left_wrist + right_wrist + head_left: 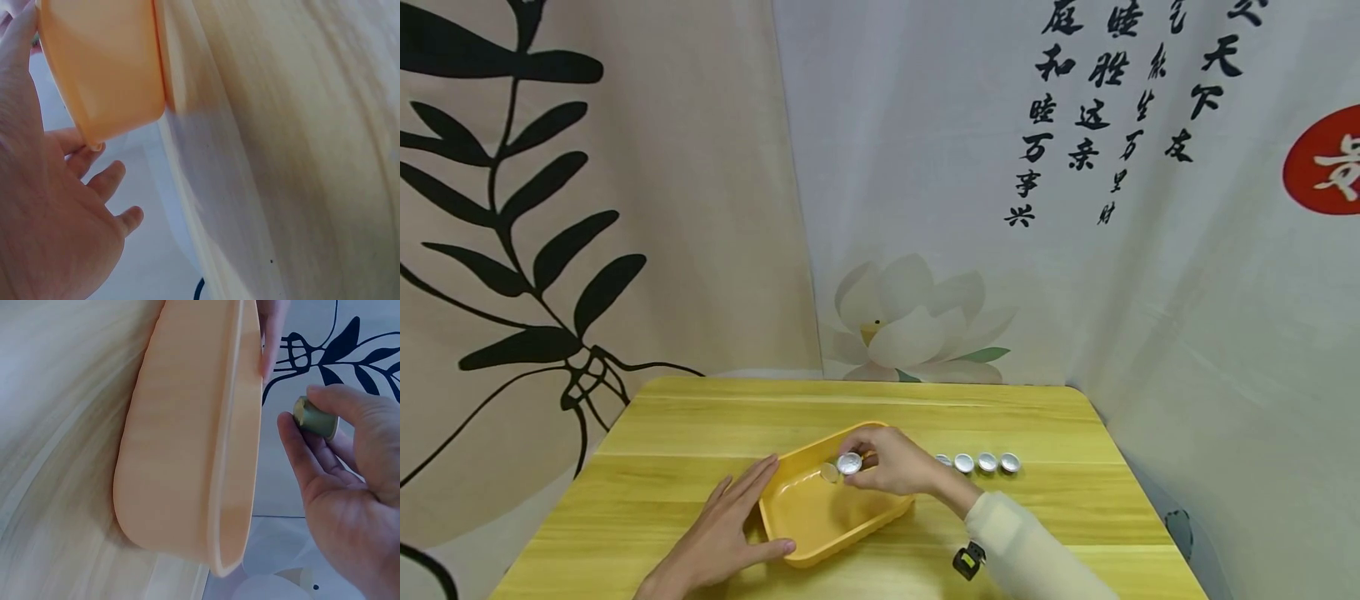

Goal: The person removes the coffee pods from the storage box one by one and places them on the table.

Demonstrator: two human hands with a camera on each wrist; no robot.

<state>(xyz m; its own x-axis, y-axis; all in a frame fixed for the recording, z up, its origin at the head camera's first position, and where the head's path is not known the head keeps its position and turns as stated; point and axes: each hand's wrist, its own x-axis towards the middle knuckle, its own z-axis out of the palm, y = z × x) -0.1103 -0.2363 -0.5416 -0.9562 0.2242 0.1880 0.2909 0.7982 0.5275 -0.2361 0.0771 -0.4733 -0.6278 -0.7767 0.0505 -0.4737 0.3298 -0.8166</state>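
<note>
A yellow tray point(820, 550) lies at a slant on the wooden table. My left hand point(722, 525) rests against its left end, fingers extended along the rim and thumb over the near corner. In the left wrist view, two fingertips touch the rim of the orange-looking tray point(103, 69), while the other fingers stand apart from it. Above the tray's far part, my right hand point(895, 462) pinches a coffee capsule point(849, 463) between thumb and fingers, silver lid toward the head camera. The capsule's point(315, 419) body looks olive-gold in the right wrist view.
Several silver-topped capsules point(987, 462) stand in a row right of the tray, one partly hidden by my right hand. A small black device point(967, 561) sits at the right sleeve point(1030, 542). Behind the table point(1045, 417) hangs a printed curtain point(917, 167).
</note>
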